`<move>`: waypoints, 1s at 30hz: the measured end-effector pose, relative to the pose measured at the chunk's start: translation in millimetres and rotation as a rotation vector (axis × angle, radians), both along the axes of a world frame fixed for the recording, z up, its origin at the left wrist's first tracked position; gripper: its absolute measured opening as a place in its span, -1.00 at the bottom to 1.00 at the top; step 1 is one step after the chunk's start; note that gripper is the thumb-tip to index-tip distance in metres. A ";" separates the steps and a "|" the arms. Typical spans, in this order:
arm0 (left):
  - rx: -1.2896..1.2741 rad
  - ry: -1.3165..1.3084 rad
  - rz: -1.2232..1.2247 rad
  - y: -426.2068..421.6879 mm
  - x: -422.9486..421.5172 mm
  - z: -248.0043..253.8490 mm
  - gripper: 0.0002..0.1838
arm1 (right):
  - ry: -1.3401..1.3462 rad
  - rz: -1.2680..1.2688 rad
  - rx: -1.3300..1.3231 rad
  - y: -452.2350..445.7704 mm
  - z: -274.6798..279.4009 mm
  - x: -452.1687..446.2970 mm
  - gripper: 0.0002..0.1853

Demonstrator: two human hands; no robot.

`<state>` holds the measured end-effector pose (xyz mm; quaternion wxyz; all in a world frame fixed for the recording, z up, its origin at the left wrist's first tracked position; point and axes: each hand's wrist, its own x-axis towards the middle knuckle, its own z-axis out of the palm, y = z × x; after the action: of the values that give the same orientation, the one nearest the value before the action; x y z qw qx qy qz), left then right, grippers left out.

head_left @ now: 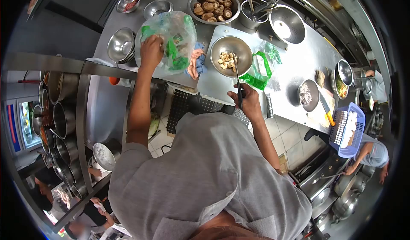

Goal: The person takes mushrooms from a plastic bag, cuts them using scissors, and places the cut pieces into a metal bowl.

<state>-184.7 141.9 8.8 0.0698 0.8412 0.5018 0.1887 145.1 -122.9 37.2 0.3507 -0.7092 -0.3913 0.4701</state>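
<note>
My left hand is over a clear plastic bag with green print, fingers curled together. Whether they grip the bag or something small is hidden. My right hand holds black-handled scissors, their blades reaching over the rim of a steel bowl. Pale chopped pieces lie in that bowl, which rests on a white cutting board. Right of the bowl lies a torn green-and-clear plastic packet. A crumpled pink and blue cloth sits between bag and bowl.
Behind the board stands a bowl of brown mushrooms, beside a utensil pot and a steel colander. A knife handle overhangs the front edge. Rightward are a yellow-handled knife, a purple basket and a co-worker.
</note>
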 end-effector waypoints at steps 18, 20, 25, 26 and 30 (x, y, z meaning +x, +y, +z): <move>-0.522 -0.118 -0.348 -1.9 -10.4 -17.6 -0.58 | -0.007 -0.001 -0.015 -8.7 -2.9 -1.8 -0.42; -0.387 0.030 -0.422 -6.3 -10.2 -14.1 -0.54 | -0.013 0.010 -0.012 -8.4 -7.0 -0.4 -0.42; -0.522 -0.234 -0.108 -13.2 -1.9 -3.3 -0.50 | -0.014 0.019 0.002 -6.5 -4.4 0.3 -0.43; -0.522 -0.233 -0.106 -9.1 -3.1 -10.1 -0.50 | -0.020 0.025 0.005 -6.1 -5.8 0.6 -0.42; -0.349 -0.428 0.012 17.6 -5.8 -31.0 -0.43 | -0.037 0.046 0.029 -3.6 -9.4 1.2 -0.42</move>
<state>-190.5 159.5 -22.3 0.3171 0.7545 0.5055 0.2732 146.3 -126.5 27.8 0.3427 -0.7033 -0.4208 0.4591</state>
